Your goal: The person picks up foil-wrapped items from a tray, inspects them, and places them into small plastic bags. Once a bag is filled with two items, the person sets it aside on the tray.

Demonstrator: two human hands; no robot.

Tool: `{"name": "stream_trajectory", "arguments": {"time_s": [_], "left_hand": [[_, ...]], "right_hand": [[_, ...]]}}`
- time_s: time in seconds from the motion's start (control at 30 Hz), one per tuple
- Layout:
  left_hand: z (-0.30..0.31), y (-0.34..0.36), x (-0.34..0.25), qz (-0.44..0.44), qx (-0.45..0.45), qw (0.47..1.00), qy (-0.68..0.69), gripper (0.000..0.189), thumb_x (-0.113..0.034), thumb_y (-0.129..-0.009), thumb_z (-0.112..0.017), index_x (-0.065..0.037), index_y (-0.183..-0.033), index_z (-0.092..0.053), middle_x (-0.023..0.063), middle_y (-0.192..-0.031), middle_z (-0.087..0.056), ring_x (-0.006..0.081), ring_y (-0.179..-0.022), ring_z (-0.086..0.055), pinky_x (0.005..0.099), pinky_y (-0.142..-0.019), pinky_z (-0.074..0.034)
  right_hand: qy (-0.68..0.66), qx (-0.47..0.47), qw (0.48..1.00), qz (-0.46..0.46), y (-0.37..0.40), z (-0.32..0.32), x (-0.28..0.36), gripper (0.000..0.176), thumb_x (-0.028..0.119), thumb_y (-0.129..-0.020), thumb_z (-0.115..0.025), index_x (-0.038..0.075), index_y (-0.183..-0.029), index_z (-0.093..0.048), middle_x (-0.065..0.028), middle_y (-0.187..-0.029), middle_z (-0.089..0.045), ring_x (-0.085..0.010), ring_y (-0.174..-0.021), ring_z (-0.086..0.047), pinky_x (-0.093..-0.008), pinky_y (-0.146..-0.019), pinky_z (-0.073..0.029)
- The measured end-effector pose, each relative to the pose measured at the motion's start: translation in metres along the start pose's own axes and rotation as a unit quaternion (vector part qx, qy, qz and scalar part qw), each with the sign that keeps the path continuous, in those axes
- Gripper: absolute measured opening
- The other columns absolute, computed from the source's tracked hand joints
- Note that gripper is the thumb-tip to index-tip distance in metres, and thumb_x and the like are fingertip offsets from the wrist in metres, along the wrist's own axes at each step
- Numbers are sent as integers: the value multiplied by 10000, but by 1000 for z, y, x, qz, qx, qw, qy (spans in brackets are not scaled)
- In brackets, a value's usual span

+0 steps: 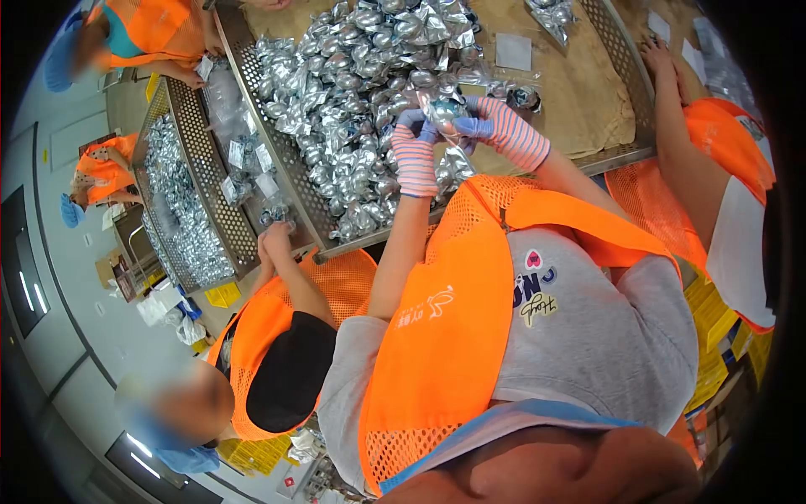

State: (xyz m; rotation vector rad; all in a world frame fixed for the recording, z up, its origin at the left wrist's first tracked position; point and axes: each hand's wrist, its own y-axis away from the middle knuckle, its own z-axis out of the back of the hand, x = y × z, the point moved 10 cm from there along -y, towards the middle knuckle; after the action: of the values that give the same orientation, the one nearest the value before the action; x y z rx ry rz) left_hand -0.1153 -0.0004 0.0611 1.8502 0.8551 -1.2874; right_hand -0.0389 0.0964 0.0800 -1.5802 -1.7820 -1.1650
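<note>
Both my hands wear striped pink gloves with blue-purple fingers. My left hand and my right hand are closed on a clear plastic bag with shiny silver, rounded contents. My left hand grips its left side and my right hand its right side, with some fingertips hidden behind it. Just beyond and to the left lies a big pile of silver foil-wrapped balls, heaped in a metal tray with a perforated rim. The bag is held over the near edge of this pile.
Brown sheeting lines the tray's right part, with a white square packet on it. A second perforated tray stands left. Co-workers in orange vests are close on both sides; a person's hands are at the tray's left edge.
</note>
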Motion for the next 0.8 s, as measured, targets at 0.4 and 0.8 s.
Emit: {"name": "stream_trajectory", "arguments": {"time_s": [0.4, 0.8], "left_hand": [[8, 6, -12, -73, -132, 982, -115, 334, 2, -749, -632, -52, -1049, -496, 19, -993, -560, 111, -883, -532, 264, -778, -449], [-60, 23, -26, -151, 150, 918, -334, 589, -210, -710, -710, -14, -1201, -450, 142, -1041, -593, 233, -940, -586, 324, -817, -462]], "right_hand": [[48, -135, 987, 77, 6, 24, 12, 523, 205, -761, -687, -4, -1194, -482, -23, -889, -591, -89, -741, -545, -234, -676, -470], [189, -111, 971, 96, 16, 39, 15, 499, 172, -673, -758, 18, -1095, -541, -44, -828, -610, -99, -676, -567, -236, -595, -496]]}}
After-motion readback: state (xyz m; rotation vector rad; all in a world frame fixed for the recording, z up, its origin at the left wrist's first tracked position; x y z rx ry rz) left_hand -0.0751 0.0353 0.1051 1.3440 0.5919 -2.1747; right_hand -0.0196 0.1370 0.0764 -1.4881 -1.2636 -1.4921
